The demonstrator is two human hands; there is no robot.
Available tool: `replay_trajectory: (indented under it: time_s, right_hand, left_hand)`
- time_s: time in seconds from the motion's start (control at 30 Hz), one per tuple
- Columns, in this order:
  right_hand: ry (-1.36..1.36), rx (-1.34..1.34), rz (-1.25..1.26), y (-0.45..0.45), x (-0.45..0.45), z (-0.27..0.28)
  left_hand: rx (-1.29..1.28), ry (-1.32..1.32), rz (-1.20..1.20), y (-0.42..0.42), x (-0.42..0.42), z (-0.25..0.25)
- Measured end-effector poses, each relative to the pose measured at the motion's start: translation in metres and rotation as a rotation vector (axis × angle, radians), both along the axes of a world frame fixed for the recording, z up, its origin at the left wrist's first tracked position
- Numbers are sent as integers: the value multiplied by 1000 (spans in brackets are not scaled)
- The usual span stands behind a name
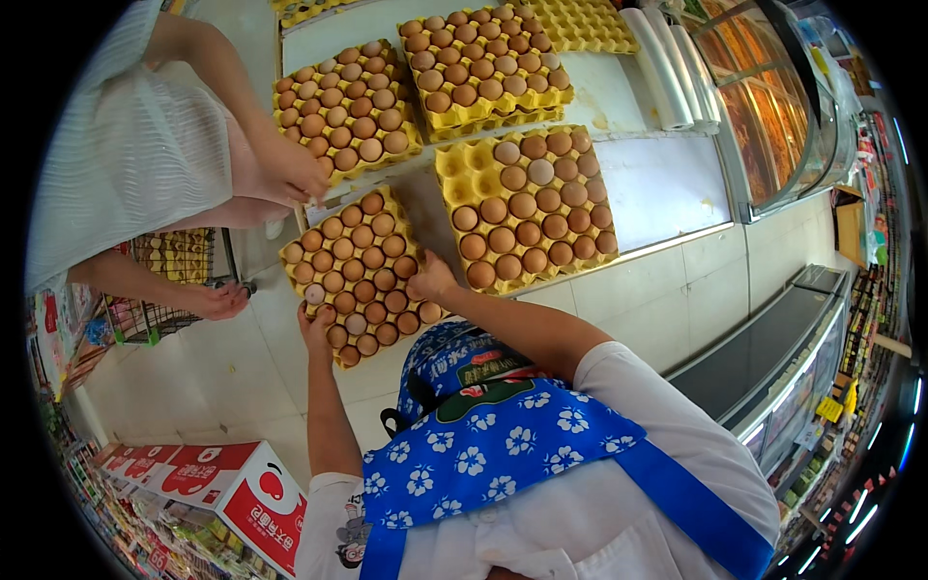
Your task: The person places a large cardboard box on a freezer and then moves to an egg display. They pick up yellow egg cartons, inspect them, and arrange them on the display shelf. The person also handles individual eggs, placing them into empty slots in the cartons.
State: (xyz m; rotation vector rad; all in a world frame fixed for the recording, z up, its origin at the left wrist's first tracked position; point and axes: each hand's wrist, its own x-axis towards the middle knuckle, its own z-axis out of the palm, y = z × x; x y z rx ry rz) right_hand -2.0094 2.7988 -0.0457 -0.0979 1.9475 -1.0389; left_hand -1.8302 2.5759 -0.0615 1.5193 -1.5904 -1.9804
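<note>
Brown eggs fill a yellow egg tray (353,270), which I carry slightly tilted beside the table's near left corner. My left hand (317,326) grips its near left edge, thumb on top. On the opposite side, my right hand (433,279) holds the tray's right edge. To the right, a second egg tray (458,190) rests on the table with several bare cups at its far left corner. Two more loads of eggs stand farther back: a full tray (333,109) at left and a stack of trays (482,61) in the middle.
Another person (130,152) stands at the left, one hand (301,174) close to the back left tray. Behind them is a wire shopping cart (167,283). Plastic bag rolls (656,69), an empty egg tray (583,25) and a glass food display (761,123) are at the far right.
</note>
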Motion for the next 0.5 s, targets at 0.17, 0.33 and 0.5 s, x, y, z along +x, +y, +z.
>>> replay_trajectory:
  time_s: [0.17,0.33,0.5]
  right_hand:
    - [102,168,155,-4,13,20]
    - [245,30,350,8,23,41]
    - [215,-138,516,51,20,76]
  left_hand:
    - [31,32,-25,-3,5,5]
    - [-60,-64,37,10,-1,15]
    - [-197,-44,15,10,17,-7]
